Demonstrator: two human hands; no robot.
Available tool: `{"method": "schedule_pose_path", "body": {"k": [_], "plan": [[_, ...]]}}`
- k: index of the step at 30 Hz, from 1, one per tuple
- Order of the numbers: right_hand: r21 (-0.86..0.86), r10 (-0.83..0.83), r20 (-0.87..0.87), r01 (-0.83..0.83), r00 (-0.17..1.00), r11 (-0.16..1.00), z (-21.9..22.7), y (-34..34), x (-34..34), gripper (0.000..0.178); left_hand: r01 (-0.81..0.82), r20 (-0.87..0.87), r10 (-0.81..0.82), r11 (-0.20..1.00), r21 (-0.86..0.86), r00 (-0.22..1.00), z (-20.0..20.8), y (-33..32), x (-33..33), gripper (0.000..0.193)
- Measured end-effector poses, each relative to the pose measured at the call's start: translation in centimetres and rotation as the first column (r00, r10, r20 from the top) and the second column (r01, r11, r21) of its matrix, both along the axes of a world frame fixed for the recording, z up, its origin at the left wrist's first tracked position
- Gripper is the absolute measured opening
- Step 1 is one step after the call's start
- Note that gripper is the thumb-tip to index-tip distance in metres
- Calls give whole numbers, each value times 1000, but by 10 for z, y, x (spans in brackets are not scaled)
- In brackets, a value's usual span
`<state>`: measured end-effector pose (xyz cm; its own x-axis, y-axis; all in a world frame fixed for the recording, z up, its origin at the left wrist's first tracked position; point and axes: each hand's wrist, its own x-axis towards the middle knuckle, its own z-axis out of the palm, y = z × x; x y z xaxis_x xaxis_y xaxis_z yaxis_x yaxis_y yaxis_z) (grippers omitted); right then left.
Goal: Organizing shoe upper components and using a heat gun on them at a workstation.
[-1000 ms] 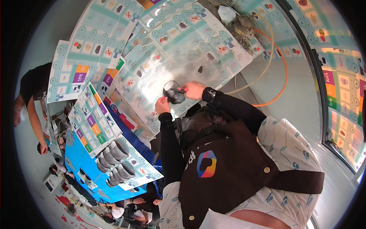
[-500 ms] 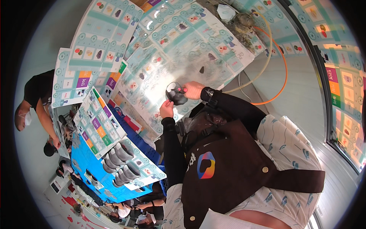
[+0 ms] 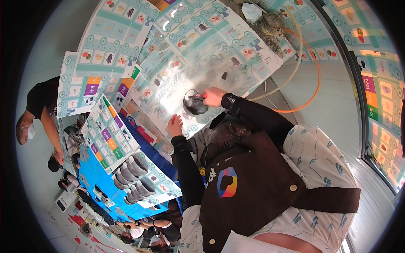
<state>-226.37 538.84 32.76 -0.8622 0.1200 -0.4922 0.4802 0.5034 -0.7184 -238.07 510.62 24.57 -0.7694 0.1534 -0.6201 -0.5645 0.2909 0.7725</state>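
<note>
A dark grey rounded piece with a white patch at its upper edge [image 3: 195, 107] lies on the printed board in front of me. Over its upper right part, my right hand [image 3: 214, 97] is closed on a small dark tool with pinkish-red parts [image 3: 200, 96]; its exact kind is too small to make out. My left hand [image 3: 175, 125] stands apart from the grey piece, to its lower left, with loosely bent fingers and nothing visible in them. A small dark scrap [image 3: 224, 76] lies farther up the board.
The dust-smeared board [image 3: 249, 63] covers the worktop. Several grey curved shells [image 3: 135, 166] stand in rows at left, near a blue crate [image 3: 156, 156]. An orange hose [image 3: 310, 103] loops at right. Co-workers, one in black [image 3: 44, 99], are at far left.
My left hand has let go of the grey piece's lower edge and moved down and left, its fingers opening. My right hand stays at the piece with the tool.
</note>
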Motion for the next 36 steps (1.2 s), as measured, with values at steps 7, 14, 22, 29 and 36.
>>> {"method": "schedule_pose_path", "body": {"k": [7, 14, 22, 29, 36], "plan": [[-68, -108, -31, 106, 994, 992, -1, -3, -4, 32, 28, -14, -28, 999, -27, 1000, 3, 3, -8, 30], [-24, -55, -5, 55, 998, 998, 4, -4, -6, 30, 101, -53, -108, 988, -117, 993, -4, 5, -15, 31], [16, 142, -94, -141, 985, 990, 2, -7, 6, 26, 185, -5, -188, 974, -133, 982, -27, 18, -13, 33], [12, 251, 68, -252, 966, 968, 21, 19, 13, 26, 356, -97, -389, 901, -247, 916, -35, 29, -16, 32], [-51, -122, -45, 119, 992, 992, 49, 87, 69, 34, 383, -216, -560, 754, -533, 800, -12, 48, -4, 30]]}}
